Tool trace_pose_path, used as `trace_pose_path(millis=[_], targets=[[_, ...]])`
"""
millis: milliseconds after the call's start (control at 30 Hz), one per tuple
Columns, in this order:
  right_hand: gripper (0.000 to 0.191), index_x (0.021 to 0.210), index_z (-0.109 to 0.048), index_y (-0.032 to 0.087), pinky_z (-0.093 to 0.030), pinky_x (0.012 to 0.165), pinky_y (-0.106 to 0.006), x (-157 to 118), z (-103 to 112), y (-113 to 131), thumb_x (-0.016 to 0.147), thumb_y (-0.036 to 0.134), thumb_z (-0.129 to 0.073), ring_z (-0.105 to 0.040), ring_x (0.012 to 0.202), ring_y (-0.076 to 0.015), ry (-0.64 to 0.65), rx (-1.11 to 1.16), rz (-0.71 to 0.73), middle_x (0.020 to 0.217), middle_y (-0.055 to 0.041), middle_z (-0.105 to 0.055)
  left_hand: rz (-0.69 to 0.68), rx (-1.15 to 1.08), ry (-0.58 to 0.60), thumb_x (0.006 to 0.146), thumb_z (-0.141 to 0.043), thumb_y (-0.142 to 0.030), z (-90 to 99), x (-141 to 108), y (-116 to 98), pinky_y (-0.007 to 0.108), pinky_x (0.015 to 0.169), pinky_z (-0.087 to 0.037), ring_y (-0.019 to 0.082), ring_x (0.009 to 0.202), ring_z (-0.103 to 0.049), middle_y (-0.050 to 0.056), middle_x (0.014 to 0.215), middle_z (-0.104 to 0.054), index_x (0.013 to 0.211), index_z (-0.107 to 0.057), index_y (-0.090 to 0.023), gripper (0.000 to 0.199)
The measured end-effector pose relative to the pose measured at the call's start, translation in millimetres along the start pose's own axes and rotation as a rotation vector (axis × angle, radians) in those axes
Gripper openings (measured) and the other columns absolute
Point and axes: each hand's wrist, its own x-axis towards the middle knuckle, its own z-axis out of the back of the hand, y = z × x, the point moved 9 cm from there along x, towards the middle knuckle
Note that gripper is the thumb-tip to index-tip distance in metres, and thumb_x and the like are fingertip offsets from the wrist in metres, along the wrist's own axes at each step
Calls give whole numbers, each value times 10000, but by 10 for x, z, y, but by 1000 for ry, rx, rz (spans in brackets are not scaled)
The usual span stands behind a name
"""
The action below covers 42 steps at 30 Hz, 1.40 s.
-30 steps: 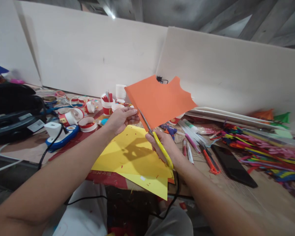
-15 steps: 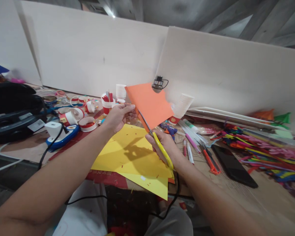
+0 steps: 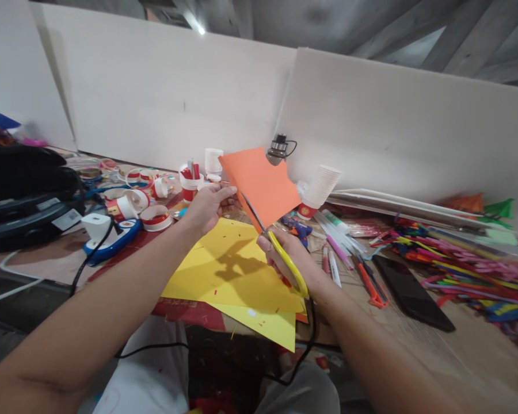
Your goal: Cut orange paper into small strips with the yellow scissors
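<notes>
An orange sheet of paper (image 3: 263,187), with a notch in its top right edge, is held up over the table. My left hand (image 3: 211,207) pinches its left edge between thumb and fingers. My right hand (image 3: 285,259) is closed round the yellow handles of a pair of scissors (image 3: 287,261). The scissor blades lie along the sheet's lower left edge, pointing toward my left hand. Below both hands, yellow sheets (image 3: 224,270) with small paper scraps lie on the table.
Paper cups (image 3: 322,187) stand behind. Cut cup rings (image 3: 155,218) and a blue-and-white power strip (image 3: 112,238) lie left. Markers, an orange cutter (image 3: 372,287), a black phone (image 3: 412,293) and colourful pipe cleaners (image 3: 483,270) lie right. A black cable hangs at the front edge.
The orange sheet has tilted slightly, its right corner shifting a little left. Both hands keep their grips and have hardly moved.
</notes>
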Motion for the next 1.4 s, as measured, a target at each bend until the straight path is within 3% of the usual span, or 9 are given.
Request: trace_pose_path(millis=[167,367,700,933,1100,1200,1400], targets=[[407,824,-460,210,-340,288,-162,2,-37,-107,846,615,-433,-410,349,-53,47,49,-59,591,48,-485,-31,17,-29,709,-674,-202,74,27,-50,208,607,-479,74,556,-569,14,645,-628,736,-580,-119,129],[440,880,-492,206,-330,272,-150,-18,-24,-105,843,639,-421,-402,343,-43,69,18,-84,616,44,-483,-167,146,-31,708,-690,-208,59,-4,-209,220,602,-469,87,556,-577,12,631,-615,729,-584,-119,140],[403,906,-470,218,-347,286,-153,-6,-37,-84,866,615,-408,-442,365,-51,63,66,-11,649,45,-492,-36,33,35,693,-699,-223,6,18,-36,234,612,-484,96,573,-587,13,650,-629,740,-562,-133,170],[394,847,-442,217,-319,261,-154,3,-42,-98,862,610,-414,-410,337,-50,68,98,-40,606,56,-489,-145,147,10,698,-700,-217,-15,-40,-196,229,590,-475,92,550,-578,16,632,-622,719,-578,-117,159],[334,793,-430,203,-321,278,-148,1,-34,-63,855,528,-473,-430,337,-52,73,94,-27,571,56,-487,4,20,29,718,-671,-195,21,17,-5,215,605,-493,89,574,-597,16,648,-637,751,-590,-126,112],[237,876,-483,203,-327,281,-149,13,-27,-92,858,439,-461,-437,335,-56,62,93,-42,585,55,-501,94,-22,10,725,-651,-173,53,36,97,208,595,-500,92,583,-611,22,648,-647,761,-606,-126,75],[251,1028,-521,209,-342,292,-147,37,-29,-156,808,258,-410,-439,330,-60,59,101,-71,566,65,-499,65,23,53,721,-665,-190,-39,-2,71,227,622,-507,101,599,-618,40,665,-658,741,-605,-124,91]])
